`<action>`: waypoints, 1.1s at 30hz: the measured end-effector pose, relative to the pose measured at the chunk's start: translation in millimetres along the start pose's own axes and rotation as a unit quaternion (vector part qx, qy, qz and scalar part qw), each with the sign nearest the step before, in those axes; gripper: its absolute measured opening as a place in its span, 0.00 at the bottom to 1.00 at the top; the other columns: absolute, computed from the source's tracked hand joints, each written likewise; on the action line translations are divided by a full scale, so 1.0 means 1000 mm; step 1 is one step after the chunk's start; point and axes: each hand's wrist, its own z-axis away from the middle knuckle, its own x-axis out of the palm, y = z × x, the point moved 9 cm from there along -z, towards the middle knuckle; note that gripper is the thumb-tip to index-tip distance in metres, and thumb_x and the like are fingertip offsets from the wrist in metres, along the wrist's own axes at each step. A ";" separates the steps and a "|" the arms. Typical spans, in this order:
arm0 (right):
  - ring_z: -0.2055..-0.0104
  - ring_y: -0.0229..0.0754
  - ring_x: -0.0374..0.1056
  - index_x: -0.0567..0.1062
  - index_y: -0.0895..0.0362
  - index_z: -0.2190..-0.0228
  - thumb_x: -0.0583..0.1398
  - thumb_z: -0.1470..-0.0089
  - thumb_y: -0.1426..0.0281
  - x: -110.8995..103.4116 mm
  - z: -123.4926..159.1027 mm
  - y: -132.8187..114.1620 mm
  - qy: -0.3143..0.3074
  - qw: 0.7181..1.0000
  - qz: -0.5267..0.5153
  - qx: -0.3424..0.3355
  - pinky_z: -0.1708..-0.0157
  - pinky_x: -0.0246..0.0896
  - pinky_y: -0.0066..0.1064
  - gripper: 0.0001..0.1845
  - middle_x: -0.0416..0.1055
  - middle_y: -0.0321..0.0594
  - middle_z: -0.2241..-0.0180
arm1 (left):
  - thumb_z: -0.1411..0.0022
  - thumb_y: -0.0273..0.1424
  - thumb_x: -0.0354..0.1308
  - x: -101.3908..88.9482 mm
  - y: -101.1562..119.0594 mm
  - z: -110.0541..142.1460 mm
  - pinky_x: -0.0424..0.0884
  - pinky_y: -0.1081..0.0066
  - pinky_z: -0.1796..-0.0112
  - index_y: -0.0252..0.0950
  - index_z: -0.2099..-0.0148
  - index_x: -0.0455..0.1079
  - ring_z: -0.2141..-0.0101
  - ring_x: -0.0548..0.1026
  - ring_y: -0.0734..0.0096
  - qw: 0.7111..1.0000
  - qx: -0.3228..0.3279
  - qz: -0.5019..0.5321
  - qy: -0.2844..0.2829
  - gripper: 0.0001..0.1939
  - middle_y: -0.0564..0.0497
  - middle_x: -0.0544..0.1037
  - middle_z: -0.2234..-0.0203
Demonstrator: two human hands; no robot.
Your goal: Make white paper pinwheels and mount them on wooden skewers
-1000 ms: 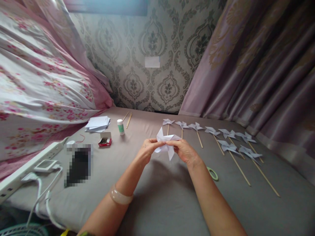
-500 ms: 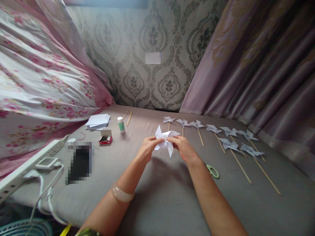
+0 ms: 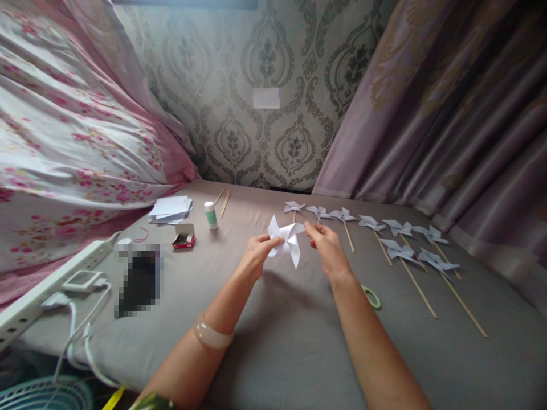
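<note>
A white paper pinwheel (image 3: 285, 242) without a visible stick is up in front of me, above the grey-covered surface. My left hand (image 3: 261, 249) pinches it from the left, thumb near its centre. At the tip of its right blade is my right hand (image 3: 327, 245), thumb and fingers pressed together. Whether those fingertips grip the blade or only touch it, I cannot make out. Several finished pinwheels on wooden sticks, one of them a pinwheel (image 3: 400, 251), lie to the right. Green-handled scissors (image 3: 371, 297) lie partly hidden beside my right forearm.
At the back left are a stack of paper (image 3: 171, 209), a glue stick (image 3: 211, 215), wooden sticks (image 3: 225, 204) and a small open red box (image 3: 184, 238) of small dark items. A white power strip (image 3: 25, 310) with cables runs along the left edge, near a blurred dark object (image 3: 139, 282).
My right hand has moved right from the pinwheel's centre to the tip of its right blade. My left hand still holds the pinwheel in nearly the same place.
</note>
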 end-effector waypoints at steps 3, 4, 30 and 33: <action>0.71 0.40 0.63 0.77 0.56 0.74 0.64 0.58 0.55 -0.014 0.002 -0.027 0.039 0.988 0.087 -0.122 0.67 0.58 0.33 0.16 0.72 0.39 0.72 | 0.65 0.33 0.69 -0.001 0.001 -0.001 0.60 0.73 0.73 0.31 0.73 0.79 0.78 0.69 0.74 1.000 0.006 -0.004 0.005 0.13 0.49 0.78 0.80; 0.70 0.40 0.63 0.77 0.56 0.75 0.64 0.57 0.57 -0.009 0.005 -0.032 0.020 0.982 0.113 -0.149 0.66 0.58 0.33 0.14 0.72 0.40 0.71 | 0.65 0.33 0.69 0.000 0.000 -0.001 0.60 0.73 0.72 0.31 0.73 0.79 0.78 0.69 0.73 1.000 0.005 -0.005 0.000 0.13 0.49 0.78 0.80; 0.57 0.46 0.66 0.79 0.56 0.75 0.65 0.60 0.63 0.014 0.015 -0.009 0.033 0.986 0.117 -0.117 0.58 0.61 0.35 0.09 0.68 0.44 0.63 | 0.65 0.36 0.71 0.010 -0.005 0.000 0.62 0.72 0.71 0.31 0.71 0.79 0.77 0.70 0.71 0.999 0.007 0.004 -0.042 0.17 0.48 0.79 0.78; 0.57 0.46 0.66 0.79 0.56 0.76 0.65 0.60 0.62 0.015 0.016 -0.006 0.040 0.988 0.097 -0.114 0.58 0.60 0.35 0.10 0.68 0.44 0.62 | 0.65 0.37 0.72 0.010 -0.004 0.001 0.62 0.72 0.71 0.31 0.71 0.80 0.76 0.71 0.70 0.999 0.008 0.003 -0.041 0.17 0.47 0.79 0.78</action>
